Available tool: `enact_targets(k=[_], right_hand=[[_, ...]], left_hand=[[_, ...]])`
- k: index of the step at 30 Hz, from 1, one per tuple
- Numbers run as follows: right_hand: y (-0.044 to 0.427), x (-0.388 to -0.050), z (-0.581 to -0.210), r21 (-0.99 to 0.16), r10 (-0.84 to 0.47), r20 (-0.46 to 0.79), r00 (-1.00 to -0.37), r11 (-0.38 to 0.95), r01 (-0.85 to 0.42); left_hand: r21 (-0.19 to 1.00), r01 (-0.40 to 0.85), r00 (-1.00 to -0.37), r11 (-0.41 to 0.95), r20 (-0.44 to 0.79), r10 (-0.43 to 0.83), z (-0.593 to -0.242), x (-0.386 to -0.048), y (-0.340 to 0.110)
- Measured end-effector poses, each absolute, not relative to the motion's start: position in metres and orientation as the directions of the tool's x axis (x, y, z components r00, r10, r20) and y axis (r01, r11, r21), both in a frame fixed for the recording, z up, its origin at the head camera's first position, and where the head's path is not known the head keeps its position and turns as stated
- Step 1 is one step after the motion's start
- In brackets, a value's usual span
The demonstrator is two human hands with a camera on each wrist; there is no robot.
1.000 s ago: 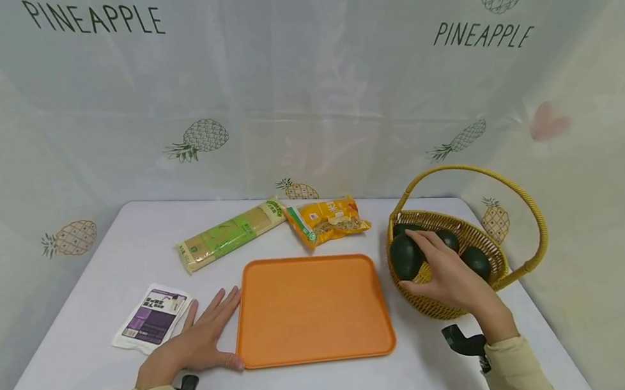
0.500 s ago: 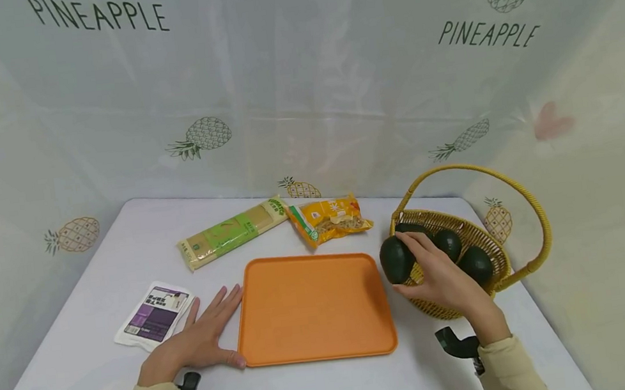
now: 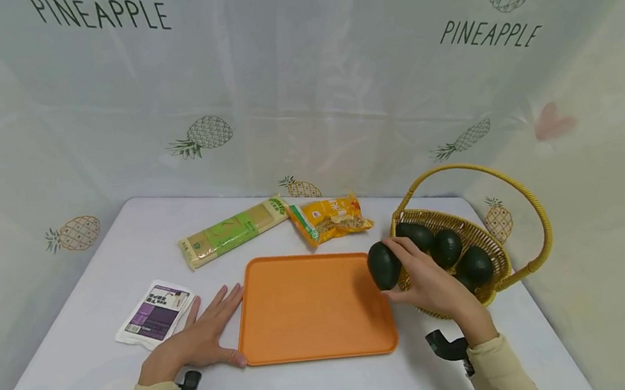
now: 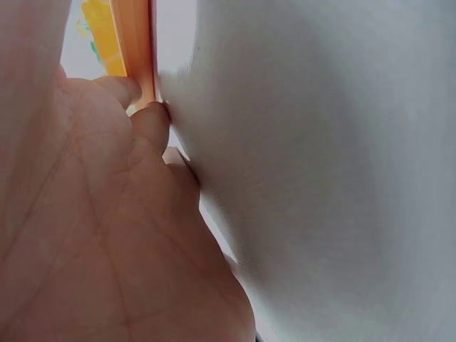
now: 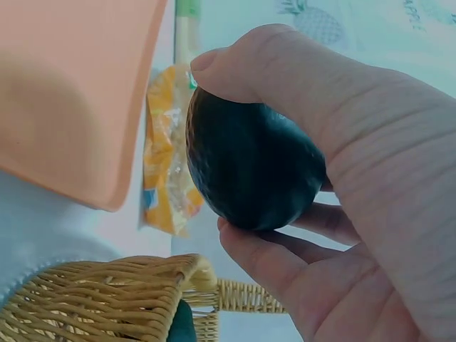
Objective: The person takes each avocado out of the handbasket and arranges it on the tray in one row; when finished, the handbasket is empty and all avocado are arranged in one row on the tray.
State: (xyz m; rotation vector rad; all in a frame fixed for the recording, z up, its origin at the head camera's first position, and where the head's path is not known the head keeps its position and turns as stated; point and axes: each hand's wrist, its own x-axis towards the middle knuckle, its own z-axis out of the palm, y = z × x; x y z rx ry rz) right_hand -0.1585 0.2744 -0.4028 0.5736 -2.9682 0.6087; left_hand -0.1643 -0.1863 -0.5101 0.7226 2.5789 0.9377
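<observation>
My right hand (image 3: 428,281) grips a dark green avocado (image 3: 384,266) between thumb and fingers, held up at the right edge of the orange tray (image 3: 314,307). The right wrist view shows the avocado (image 5: 249,160) close up, with the thumb along one side and fingertips on the other. Just behind this hand is the yellow wicker basket (image 3: 501,257), where several more avocados (image 3: 475,264) lie. My left hand (image 3: 196,343) is spread flat on the table, fingers straight, its thumb and fingertips touching the tray's left edge. In the left wrist view, the palm (image 4: 107,214) fills the left side.
A white and purple packet (image 3: 155,314) lies left of my left hand. Behind the tray are a long green noodle packet (image 3: 234,232) and an orange food bag (image 3: 329,220). The basket's tall arched handle (image 3: 536,214) leans out to the right. A pineapple-print curtain hangs behind the table.
My right hand has carried the avocado leftward, out of the basket to the tray's right edge. The left hand stays at the tray's left edge.
</observation>
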Motion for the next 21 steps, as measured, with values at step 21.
enact_targets(k=[21], right_hand=[[0.261,-0.162,-0.412,-0.369,-0.422,0.100,-0.901,0.825,-0.428]], left_hand=[[0.646,0.319,-0.827,0.694,-0.167,0.536,-0.503,-0.163,-0.181]])
